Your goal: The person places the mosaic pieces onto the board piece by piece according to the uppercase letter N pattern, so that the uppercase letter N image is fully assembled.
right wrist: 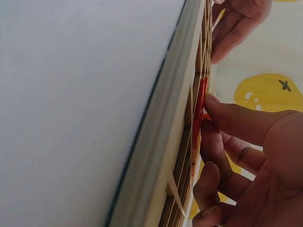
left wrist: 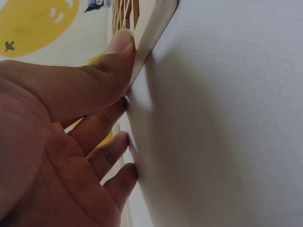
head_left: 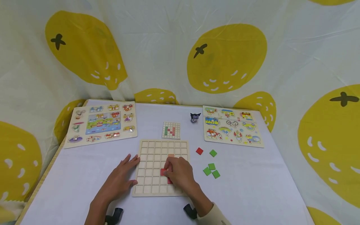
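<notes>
A wooden grid board lies in front of me. My left hand is at its left side, fingers spread and thumb at the near left edge; in the left wrist view the thumb touches the board's rim. Over the grid's right half, my right hand pinches a small red tile between thumb and index finger, mostly hidden by the fingertips. Red tiles and an orange tile sit in cells around that hand, which covers part of the grid.
Right of the board lie a loose red tile and several green tiles. Behind it are a small pattern card and a dark figurine. Picture puzzles stand at the back left and the back right.
</notes>
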Demonstrator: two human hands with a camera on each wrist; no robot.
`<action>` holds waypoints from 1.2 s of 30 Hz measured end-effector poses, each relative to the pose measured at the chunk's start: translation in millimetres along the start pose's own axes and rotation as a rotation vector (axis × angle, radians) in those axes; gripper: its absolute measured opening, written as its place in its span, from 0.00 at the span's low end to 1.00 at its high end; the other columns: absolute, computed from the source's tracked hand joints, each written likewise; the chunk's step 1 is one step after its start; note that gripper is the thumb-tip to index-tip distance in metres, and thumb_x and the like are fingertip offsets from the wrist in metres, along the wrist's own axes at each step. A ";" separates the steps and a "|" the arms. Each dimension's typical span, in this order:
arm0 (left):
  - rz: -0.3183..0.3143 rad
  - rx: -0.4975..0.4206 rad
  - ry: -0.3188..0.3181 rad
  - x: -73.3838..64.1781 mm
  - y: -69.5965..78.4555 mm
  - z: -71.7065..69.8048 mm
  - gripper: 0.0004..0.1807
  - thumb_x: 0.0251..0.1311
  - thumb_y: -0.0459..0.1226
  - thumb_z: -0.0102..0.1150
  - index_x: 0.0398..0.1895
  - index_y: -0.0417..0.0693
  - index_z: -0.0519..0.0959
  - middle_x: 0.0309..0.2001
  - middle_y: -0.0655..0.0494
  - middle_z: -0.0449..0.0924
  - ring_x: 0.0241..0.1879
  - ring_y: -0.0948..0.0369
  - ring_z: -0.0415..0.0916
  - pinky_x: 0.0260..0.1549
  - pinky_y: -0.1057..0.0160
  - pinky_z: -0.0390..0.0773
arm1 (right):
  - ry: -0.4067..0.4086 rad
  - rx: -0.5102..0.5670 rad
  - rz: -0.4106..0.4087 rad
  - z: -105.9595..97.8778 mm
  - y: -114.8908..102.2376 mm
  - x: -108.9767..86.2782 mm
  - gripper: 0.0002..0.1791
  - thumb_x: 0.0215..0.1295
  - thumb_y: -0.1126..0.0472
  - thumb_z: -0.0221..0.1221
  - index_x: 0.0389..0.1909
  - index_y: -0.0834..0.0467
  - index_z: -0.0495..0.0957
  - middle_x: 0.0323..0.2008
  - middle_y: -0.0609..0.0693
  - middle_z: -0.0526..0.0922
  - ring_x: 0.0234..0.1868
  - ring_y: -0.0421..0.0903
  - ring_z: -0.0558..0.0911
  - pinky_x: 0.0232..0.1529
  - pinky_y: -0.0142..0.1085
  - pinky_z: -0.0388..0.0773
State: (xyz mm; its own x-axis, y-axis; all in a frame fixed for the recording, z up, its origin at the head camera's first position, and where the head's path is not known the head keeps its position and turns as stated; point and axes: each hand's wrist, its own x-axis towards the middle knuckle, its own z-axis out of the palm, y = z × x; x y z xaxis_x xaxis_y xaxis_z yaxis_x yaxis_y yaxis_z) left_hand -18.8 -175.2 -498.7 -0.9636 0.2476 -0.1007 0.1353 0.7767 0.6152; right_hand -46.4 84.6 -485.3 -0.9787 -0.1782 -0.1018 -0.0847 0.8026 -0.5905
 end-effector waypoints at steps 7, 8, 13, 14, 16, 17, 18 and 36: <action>0.003 0.001 0.002 0.1 -0.7 0.4 0.50 0.49 0.30 0.82 0.79 0.48 0.70 0.82 0.53 0.64 0.85 0.42 0.51 0.75 0.32 0.65 | -0.046 0.010 0.007 -3.6 3.4 1.3 0.07 0.60 0.55 0.77 0.32 0.47 0.87 0.19 0.40 0.74 0.32 0.39 0.73 0.26 0.32 0.70; 0.003 0.001 0.001 0.2 -0.8 0.5 0.51 0.49 0.30 0.82 0.79 0.48 0.70 0.82 0.53 0.64 0.85 0.42 0.51 0.75 0.32 0.65 | -0.054 0.021 0.004 -4.7 4.8 1.3 0.06 0.60 0.54 0.77 0.32 0.47 0.88 0.20 0.40 0.74 0.32 0.40 0.73 0.27 0.32 0.70; -0.003 0.004 -0.002 0.4 -0.6 0.3 0.51 0.49 0.30 0.82 0.79 0.48 0.70 0.82 0.53 0.64 0.85 0.42 0.51 0.75 0.32 0.64 | -0.062 0.100 -0.008 -13.8 13.9 2.6 0.06 0.60 0.54 0.77 0.34 0.46 0.89 0.24 0.40 0.78 0.36 0.41 0.76 0.29 0.32 0.73; -0.004 0.006 -0.003 0.5 -0.5 0.2 0.51 0.49 0.31 0.82 0.79 0.48 0.70 0.82 0.53 0.64 0.85 0.42 0.51 0.75 0.32 0.64 | -0.053 0.112 -0.008 -16.0 16.3 3.2 0.06 0.60 0.55 0.77 0.35 0.46 0.89 0.25 0.40 0.78 0.36 0.41 0.76 0.30 0.32 0.73; -0.005 0.009 -0.005 0.7 -0.2 -0.2 0.51 0.49 0.31 0.82 0.79 0.48 0.69 0.82 0.53 0.64 0.85 0.42 0.51 0.75 0.32 0.64 | -0.033 0.131 -0.002 -21.5 20.7 4.6 0.07 0.60 0.55 0.77 0.36 0.46 0.89 0.26 0.39 0.79 0.37 0.41 0.75 0.32 0.32 0.73; -0.006 0.010 -0.006 0.7 0.0 -0.4 0.51 0.49 0.31 0.82 0.79 0.48 0.69 0.82 0.53 0.64 0.85 0.42 0.51 0.76 0.32 0.64 | -0.021 0.131 0.001 -24.1 23.1 5.6 0.07 0.60 0.55 0.77 0.37 0.46 0.89 0.26 0.39 0.80 0.36 0.41 0.75 0.32 0.32 0.73; -0.007 0.009 -0.008 0.7 0.2 -0.7 0.51 0.49 0.31 0.82 0.79 0.48 0.69 0.82 0.52 0.63 0.85 0.42 0.50 0.76 0.32 0.64 | -0.006 0.133 -0.003 -27.1 25.3 6.6 0.07 0.60 0.56 0.76 0.38 0.46 0.89 0.25 0.39 0.80 0.36 0.42 0.75 0.32 0.33 0.72; -0.012 0.013 -0.017 0.8 -0.8 -0.1 0.51 0.49 0.32 0.82 0.80 0.48 0.68 0.83 0.54 0.63 0.85 0.43 0.49 0.77 0.32 0.62 | 0.145 0.076 0.172 -68.7 74.6 31.1 0.12 0.59 0.61 0.77 0.44 0.47 0.90 0.34 0.45 0.85 0.42 0.48 0.76 0.43 0.39 0.71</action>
State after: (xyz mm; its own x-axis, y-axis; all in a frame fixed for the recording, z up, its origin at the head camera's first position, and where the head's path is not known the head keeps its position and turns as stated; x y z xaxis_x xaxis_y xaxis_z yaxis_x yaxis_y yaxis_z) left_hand -19.6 -175.7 -499.2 -0.9610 0.2485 -0.1215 0.1272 0.7870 0.6037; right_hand -96.0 178.1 -477.5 -0.9947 0.0453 -0.0928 0.0941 0.7679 -0.6336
